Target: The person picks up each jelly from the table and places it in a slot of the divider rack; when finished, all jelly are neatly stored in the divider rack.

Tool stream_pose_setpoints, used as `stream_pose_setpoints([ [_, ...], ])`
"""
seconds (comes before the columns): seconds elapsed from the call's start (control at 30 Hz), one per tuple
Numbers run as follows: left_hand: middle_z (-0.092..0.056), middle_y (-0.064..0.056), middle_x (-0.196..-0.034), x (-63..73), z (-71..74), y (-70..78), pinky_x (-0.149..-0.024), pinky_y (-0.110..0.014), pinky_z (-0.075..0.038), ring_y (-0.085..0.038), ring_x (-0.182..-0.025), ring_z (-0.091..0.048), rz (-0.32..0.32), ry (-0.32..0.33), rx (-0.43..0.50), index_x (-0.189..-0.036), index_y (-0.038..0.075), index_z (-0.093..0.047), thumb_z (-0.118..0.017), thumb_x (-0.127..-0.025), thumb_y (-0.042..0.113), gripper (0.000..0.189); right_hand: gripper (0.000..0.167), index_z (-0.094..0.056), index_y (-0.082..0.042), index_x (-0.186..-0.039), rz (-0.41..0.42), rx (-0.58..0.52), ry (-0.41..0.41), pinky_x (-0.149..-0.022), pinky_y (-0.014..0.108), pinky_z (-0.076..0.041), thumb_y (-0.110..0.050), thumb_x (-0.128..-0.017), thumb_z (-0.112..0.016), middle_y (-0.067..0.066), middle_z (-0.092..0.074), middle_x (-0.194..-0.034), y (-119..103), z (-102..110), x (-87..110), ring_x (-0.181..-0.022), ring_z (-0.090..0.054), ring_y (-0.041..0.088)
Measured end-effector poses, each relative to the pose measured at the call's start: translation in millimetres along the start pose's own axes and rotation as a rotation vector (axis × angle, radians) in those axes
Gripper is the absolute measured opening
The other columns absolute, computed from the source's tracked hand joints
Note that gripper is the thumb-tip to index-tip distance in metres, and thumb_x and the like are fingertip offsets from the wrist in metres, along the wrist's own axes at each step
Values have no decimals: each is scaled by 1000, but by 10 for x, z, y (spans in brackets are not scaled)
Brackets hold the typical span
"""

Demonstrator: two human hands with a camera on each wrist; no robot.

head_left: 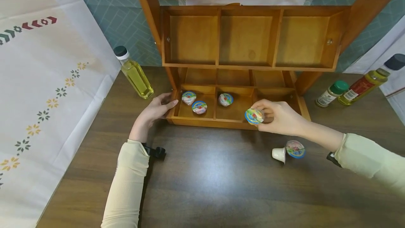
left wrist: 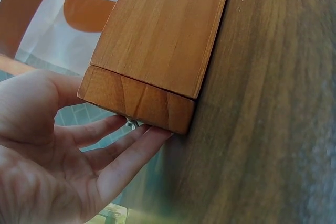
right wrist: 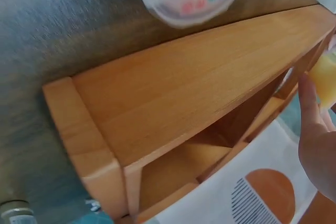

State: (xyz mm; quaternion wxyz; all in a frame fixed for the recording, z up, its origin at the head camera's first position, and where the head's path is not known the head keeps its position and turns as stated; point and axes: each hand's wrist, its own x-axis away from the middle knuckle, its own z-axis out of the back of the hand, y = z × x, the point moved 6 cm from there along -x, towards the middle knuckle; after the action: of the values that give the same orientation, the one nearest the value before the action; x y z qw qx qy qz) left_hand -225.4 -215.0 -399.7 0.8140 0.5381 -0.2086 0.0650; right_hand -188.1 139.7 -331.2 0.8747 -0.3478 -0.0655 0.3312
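My right hand (head_left: 278, 117) pinches a jelly cup (head_left: 254, 116) with a printed lid over the front of the wooden shelf (head_left: 193, 121); yellow content shows in the right wrist view. My left hand (head_left: 155, 109) holds the shelf's lower left corner, thumb over the edge and fingers along the outer side. Two jelly cups, one (head_left: 188, 97) behind another (head_left: 199, 107), lie in the lower left compartment. A third cup (head_left: 225, 99) sits in the lower middle compartment. On the table, a white cup (head_left: 278, 154) lies on its side beside a pink-lidded cup (head_left: 295, 149).
An oil bottle (head_left: 136, 76) stands left of the shelf. To the right are a green-capped jar (head_left: 331, 94) and a dark-capped bottle (head_left: 364, 85). The upper tier (head_left: 250, 38) of the shelf overhangs the lower compartments. A patterned white cloth (head_left: 63, 90) hangs at the left.
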Motion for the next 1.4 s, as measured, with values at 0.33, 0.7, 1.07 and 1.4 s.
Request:
stream_pose_setpoints([
  [0.33, -31, -14, -148, 11, -16, 12, -93, -48, -43, -31, -126, -40, -7, 2, -29, -149, 12, -22, -53, -95, 37, 67, 44, -55, -3, -112, -42, 125, -26, -71, 31, -52, -13, -75, -75, 7, -65, -98, 134, -84, -356, -87, -62, 18],
  [0.7, -32, -14, -147, 27, -22, 18, -88, -44, -46, -31, -123, -41, -15, -1, -28, -149, 13, -22, -53, -95, 38, 68, 45, -58, 1, -115, -43, 231, -173, -76, 36, -51, -18, -78, -74, 11, -66, -101, 210, -298, -537, -90, -61, 21],
  [1.07, -31, -17, -147, 102, -26, 112, -89, -46, -45, -33, -125, -40, 2, -10, -7, -148, 9, -22, -52, -96, 32, 64, 43, -59, -2, -113, -30, 453, -211, -63, 31, -51, -16, -76, -77, 7, -67, -96, 192, -353, -574, -73, -59, 14],
  [1.4, -28, -19, -148, 289, -53, 277, -95, -49, -42, -35, -127, -38, 7, -15, -14, -148, 6, -20, -48, -98, 28, 61, 54, -57, -5, -120, 116, 566, -223, -91, 48, -45, -21, -74, -80, 12, -63, -112, 110, -276, -534, -102, -60, 31],
])
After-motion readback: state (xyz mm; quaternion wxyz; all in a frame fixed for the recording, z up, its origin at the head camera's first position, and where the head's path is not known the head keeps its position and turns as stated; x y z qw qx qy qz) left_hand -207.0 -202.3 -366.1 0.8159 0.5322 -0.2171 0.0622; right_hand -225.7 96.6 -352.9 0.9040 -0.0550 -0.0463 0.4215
